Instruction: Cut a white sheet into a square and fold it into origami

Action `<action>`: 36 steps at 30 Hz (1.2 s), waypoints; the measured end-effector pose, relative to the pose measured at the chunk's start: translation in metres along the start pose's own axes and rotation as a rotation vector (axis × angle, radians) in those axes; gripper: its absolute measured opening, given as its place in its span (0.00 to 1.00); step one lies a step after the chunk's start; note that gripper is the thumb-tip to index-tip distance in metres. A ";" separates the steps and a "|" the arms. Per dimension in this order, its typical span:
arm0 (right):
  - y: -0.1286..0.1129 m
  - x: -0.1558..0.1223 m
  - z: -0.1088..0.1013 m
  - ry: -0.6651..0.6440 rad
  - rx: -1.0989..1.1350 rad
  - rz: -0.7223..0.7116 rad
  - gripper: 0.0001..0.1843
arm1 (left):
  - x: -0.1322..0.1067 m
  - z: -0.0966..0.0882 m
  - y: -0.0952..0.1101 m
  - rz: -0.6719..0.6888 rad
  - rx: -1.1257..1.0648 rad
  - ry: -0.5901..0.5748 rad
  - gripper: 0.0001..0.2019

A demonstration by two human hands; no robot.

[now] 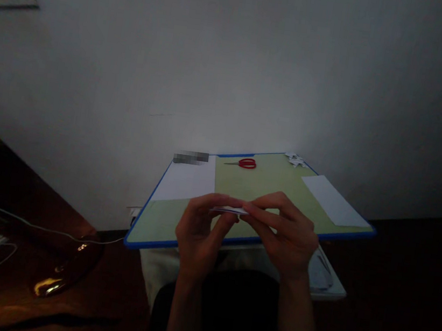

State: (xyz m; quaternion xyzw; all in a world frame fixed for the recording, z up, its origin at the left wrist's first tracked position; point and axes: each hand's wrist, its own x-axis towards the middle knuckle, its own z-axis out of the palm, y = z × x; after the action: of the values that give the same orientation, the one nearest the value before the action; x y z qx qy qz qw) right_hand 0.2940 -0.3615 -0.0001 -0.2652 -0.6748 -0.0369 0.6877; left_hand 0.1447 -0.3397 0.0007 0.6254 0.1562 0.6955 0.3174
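A small piece of folded white paper point(228, 209) is held up between both hands above the front edge of the table. My left hand point(201, 233) is closed on its left part, thumb below and fingers above. My right hand point(283, 233) pinches its right end between thumb and fingertips. The paper is seen nearly edge-on, so its full shape is hidden. Beyond the hands, red-handled scissors point(247, 163) lie on the pale green tabletop point(268, 180), blades pointing left.
White sheets lie at the table's left point(186, 180) and right point(334, 201). Paper scraps point(295, 159) sit in the back right corner, and a blurred-out object point(190, 157) at the back left. A wall stands behind. White cables point(49, 230) run at the left.
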 end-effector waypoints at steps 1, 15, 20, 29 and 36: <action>0.000 0.000 -0.001 -0.014 -0.004 -0.005 0.27 | 0.000 -0.002 0.001 0.008 0.017 -0.022 0.11; -0.009 0.003 -0.012 -0.235 -0.061 0.026 0.19 | 0.008 -0.022 0.014 0.215 0.331 -0.143 0.10; -0.008 0.002 -0.010 -0.223 -0.013 0.081 0.18 | 0.008 -0.021 0.002 0.138 0.147 0.012 0.03; -0.004 0.002 -0.011 -0.077 0.101 0.121 0.25 | 0.007 -0.026 0.000 0.000 0.109 -0.115 0.06; -0.005 0.004 -0.014 -0.091 0.138 0.140 0.24 | 0.013 -0.031 0.006 0.104 0.347 -0.298 0.04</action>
State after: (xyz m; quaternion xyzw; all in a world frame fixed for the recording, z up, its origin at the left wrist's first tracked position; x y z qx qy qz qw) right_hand 0.3049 -0.3703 0.0058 -0.2649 -0.6862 0.0698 0.6739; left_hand 0.1131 -0.3308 0.0095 0.7734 0.1925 0.5738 0.1885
